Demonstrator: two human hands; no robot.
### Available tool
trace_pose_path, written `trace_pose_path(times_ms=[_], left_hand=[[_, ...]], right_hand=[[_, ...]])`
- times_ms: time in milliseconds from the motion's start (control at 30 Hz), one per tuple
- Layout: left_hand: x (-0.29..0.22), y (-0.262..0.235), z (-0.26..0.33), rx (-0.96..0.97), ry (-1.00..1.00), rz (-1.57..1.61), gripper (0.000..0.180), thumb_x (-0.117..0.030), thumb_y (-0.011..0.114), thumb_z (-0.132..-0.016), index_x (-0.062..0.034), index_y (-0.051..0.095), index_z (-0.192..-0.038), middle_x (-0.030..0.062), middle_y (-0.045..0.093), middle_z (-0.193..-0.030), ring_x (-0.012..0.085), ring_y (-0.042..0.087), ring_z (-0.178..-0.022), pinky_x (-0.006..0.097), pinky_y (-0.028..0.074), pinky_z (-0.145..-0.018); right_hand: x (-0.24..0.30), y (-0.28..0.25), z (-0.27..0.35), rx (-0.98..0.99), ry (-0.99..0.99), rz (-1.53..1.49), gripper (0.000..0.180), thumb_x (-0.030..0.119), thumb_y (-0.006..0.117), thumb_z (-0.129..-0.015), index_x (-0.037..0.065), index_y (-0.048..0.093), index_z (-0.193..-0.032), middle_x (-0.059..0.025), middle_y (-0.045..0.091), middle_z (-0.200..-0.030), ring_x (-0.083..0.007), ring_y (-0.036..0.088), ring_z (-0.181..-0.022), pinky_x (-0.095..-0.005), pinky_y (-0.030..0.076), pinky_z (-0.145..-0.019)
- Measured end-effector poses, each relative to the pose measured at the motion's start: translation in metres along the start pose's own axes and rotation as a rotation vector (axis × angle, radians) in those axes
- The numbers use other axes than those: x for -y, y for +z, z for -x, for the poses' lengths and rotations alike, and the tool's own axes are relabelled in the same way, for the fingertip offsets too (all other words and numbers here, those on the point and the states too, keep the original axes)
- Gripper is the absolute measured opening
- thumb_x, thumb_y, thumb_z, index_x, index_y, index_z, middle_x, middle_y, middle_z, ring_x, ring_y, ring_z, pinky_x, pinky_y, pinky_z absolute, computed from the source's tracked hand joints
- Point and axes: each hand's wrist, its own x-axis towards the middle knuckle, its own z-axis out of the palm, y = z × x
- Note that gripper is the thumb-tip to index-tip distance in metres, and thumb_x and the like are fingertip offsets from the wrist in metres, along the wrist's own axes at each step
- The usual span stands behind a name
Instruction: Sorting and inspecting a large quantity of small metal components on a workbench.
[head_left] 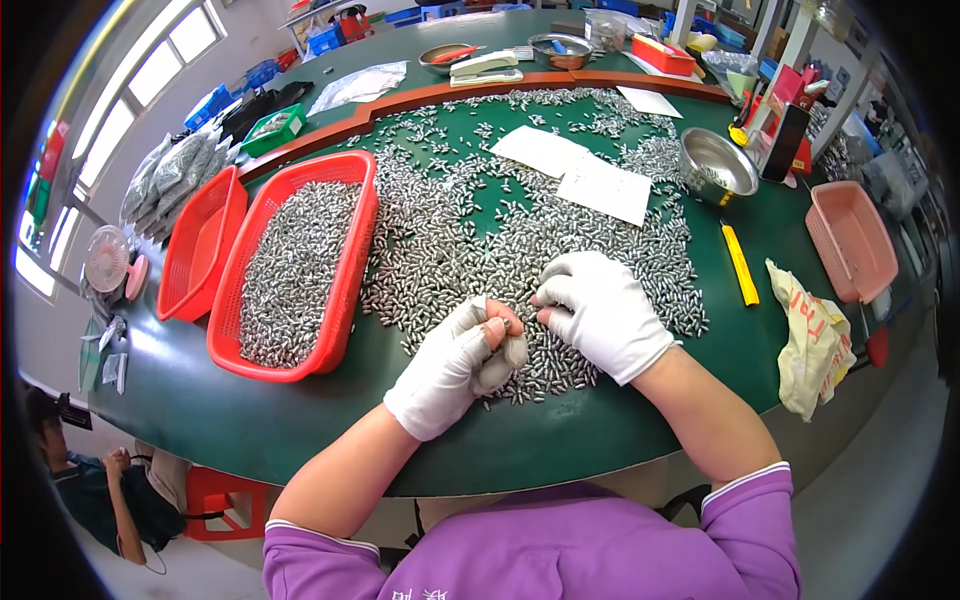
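Both my hands wear white gloves with bare fingertips and work over a wide spread of small silvery metal pieces (440, 250) on the green table. My left hand (462, 362) is closed, thumb against forefinger, with a small metal piece (506, 323) at the tips. Its other fingers curl inward, so what lies in the palm is hidden. Just to the right, my right hand (605, 312) points its fingertips down at the pieces. Its thumb and fingers are drawn together; whatever they pinch is too small to make out.
Left of the spread stands a red basket (368, 235) full of the pieces, beside another red basket (205, 245). Paper sheets (605, 190) lie on the spread. To the right are a metal bowl (718, 165), a yellow cutter (739, 263), a pink basket (850, 240) and a cloth bag (812, 340).
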Motion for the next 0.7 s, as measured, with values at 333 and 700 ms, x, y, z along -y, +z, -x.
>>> trace_pose_path(times_ms=[333, 700], left_hand=[[0.004, -0.010, -0.002, 0.096, 0.012, 0.038, 0.025, -0.033, 0.056, -0.094, -0.0092, 0.053, -0.100, 0.0004, 0.057, -0.081, 0.0044, 0.036, -0.054, 0.019, 0.028, -0.050], [-0.003, -0.003, -0.002, 0.167, -0.037, 0.084, 0.030, -0.033, 0.061, -0.090, -0.0084, 0.051, -0.105, -0.0038, 0.051, -0.079, 0.0026, 0.033, -0.054, 0.018, 0.026, -0.050]], right_hand=[[0.017, -0.009, -0.007, -0.015, 0.156, -0.320, 0.012, 0.013, 0.070, -0.077, 0.006, 0.066, -0.086, -0.0065, 0.062, -0.083, -0.0215, 0.061, -0.080, -0.0326, 0.049, -0.073], [0.020, -0.004, -0.001, 0.001, 0.154, -0.781, 0.019, 0.010, 0.072, -0.079, 0.007, 0.072, -0.098, -0.0054, 0.062, -0.087, -0.0170, 0.062, -0.082, -0.0275, 0.050, -0.076]])
